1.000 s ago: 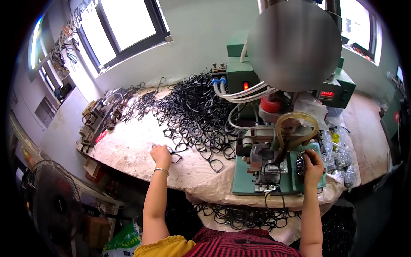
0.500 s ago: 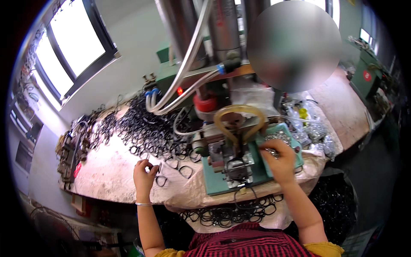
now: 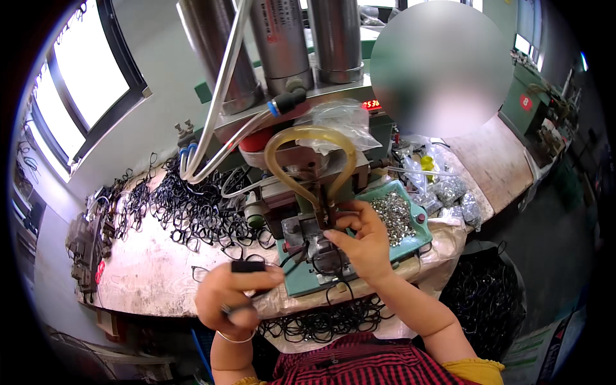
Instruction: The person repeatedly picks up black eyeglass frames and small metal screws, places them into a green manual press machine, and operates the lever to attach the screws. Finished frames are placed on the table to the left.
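Note:
My left hand (image 3: 232,296), blurred, is closed in front of the press at its near left. A black glasses frame (image 3: 248,266) sticks out of its fingers toward the metal die (image 3: 319,247); the rest of it is covered by the hand. My right hand (image 3: 366,240) reaches into the press from the right. Its thumb and fingers come together beside the die, below the looped yellowish tube (image 3: 350,160). Whatever lies between those fingertips is too small to make out. Right of this hand stands a green tray (image 3: 420,240) of small metal parts (image 3: 393,217).
Tall metal cylinders (image 3: 282,48) and clear hoses (image 3: 221,96) rise over the press. A pile of black frames (image 3: 199,202) covers the table's left back. More frames (image 3: 321,319) hang at the front edge. Plastic bags (image 3: 449,189) lie at right, a dark sack (image 3: 481,298) below.
My right hand has left the tray of metal parts and moved left to the die. My left hand has come right and nearer, carrying the black frame. The view has shifted rightward.

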Demonstrator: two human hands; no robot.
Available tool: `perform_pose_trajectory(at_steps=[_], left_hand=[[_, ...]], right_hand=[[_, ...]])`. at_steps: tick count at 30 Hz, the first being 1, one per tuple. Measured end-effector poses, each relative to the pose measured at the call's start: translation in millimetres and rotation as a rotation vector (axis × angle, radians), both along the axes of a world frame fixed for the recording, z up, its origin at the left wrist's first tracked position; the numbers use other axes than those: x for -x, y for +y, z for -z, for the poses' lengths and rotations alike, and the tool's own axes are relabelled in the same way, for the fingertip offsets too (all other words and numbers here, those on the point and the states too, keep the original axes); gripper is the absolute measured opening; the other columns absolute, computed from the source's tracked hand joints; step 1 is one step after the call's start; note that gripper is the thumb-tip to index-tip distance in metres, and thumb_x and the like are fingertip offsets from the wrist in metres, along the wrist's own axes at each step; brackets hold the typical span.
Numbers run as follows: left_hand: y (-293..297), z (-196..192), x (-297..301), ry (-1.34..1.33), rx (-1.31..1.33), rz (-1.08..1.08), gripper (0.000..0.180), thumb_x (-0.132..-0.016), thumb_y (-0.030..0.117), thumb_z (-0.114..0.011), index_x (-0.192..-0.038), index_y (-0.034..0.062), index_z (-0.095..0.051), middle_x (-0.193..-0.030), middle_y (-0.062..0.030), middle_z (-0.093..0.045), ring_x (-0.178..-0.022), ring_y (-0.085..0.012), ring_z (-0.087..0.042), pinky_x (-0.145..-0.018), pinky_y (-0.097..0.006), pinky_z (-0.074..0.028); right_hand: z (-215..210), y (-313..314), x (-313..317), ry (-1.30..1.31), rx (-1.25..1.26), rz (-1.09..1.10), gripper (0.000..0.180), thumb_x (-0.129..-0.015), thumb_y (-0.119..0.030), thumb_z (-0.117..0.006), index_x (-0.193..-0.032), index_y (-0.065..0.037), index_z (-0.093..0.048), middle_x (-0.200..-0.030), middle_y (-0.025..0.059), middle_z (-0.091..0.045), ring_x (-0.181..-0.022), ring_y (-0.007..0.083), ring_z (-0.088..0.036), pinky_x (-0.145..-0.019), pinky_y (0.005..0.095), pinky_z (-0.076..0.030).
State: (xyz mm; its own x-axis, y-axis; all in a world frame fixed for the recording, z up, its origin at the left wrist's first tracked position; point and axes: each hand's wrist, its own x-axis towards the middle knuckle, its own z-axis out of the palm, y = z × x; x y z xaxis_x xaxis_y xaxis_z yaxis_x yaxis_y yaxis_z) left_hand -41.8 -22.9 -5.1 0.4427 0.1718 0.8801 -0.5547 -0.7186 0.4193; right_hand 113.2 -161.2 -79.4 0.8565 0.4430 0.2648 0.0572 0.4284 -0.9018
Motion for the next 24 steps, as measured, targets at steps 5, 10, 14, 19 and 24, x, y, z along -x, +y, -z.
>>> perform_pose_trajectory(at_steps=[5, 10, 14, 19, 24], left_hand=[[-10, 3, -14, 0.115, -0.671, 0.075, 0.043, -0.081, 0.04, -0.076, -0.074, 0.0116, -0.045, -0.099, -0.0085, -0.073, -0.07, -0.0161, -0.064, -0.056, -0.028, -0.049], [-30, 9, -36, 0.184, -0.847, 0.101, 0.036, -0.078, 0.038, -0.077, -0.077, 0.0106, -0.053, -0.1, -0.0083, -0.07, -0.074, -0.0164, -0.06, -0.064, -0.028, -0.052], [-32, 16, -37, 0.221, -0.876, 0.125, 0.027, -0.08, 0.031, -0.071, -0.081, 0.0102, -0.055, -0.098, -0.0098, -0.068, -0.074, -0.0179, -0.057, -0.067, -0.03, -0.051], [-38, 19, -35, 0.234, -0.872, 0.096, 0.03, -0.078, 0.034, -0.075, -0.079, 0.0106, -0.056, -0.097, -0.0082, -0.069, -0.073, -0.0174, -0.057, -0.067, -0.03, -0.052], [-30, 18, -38, 0.229, -0.808, 0.116, 0.039, -0.073, 0.041, -0.082, -0.081, 0.0116, -0.057, -0.098, -0.0046, -0.071, -0.071, -0.0159, -0.058, -0.064, -0.029, -0.052]], right_hand=[[-22, -13, 14, -0.1, 0.173, -0.06, 0.053, -0.084, 0.007, -0.064, -0.134, 0.004, -0.045, -0.115, 0.0109, -0.065, -0.106, 0.0143, -0.062, -0.096, 0.028, -0.046], [13, -51, -43, -0.735, 0.731, 0.277, 0.035, -0.078, -0.005, -0.071, -0.113, -0.005, -0.067, -0.115, 0.0155, -0.065, -0.115, 0.0326, -0.06, -0.102, 0.0396, -0.045], [77, -84, -77, -0.824, 1.015, 0.631, 0.018, -0.076, -0.015, -0.075, -0.093, -0.009, -0.072, -0.114, 0.0183, -0.065, -0.118, 0.0395, -0.056, -0.099, 0.0475, -0.047], [85, -79, -75, -0.866, 0.925, 0.609, 0.017, -0.078, -0.017, -0.074, -0.093, -0.01, -0.071, -0.119, 0.0172, -0.063, -0.124, 0.0367, -0.054, -0.094, 0.0482, -0.048], [76, -55, -87, -1.037, 1.182, 0.519, 0.023, -0.08, -0.018, -0.071, -0.1, -0.008, -0.065, -0.128, 0.0147, -0.059, -0.127, 0.034, -0.052, -0.092, 0.0456, -0.05]])
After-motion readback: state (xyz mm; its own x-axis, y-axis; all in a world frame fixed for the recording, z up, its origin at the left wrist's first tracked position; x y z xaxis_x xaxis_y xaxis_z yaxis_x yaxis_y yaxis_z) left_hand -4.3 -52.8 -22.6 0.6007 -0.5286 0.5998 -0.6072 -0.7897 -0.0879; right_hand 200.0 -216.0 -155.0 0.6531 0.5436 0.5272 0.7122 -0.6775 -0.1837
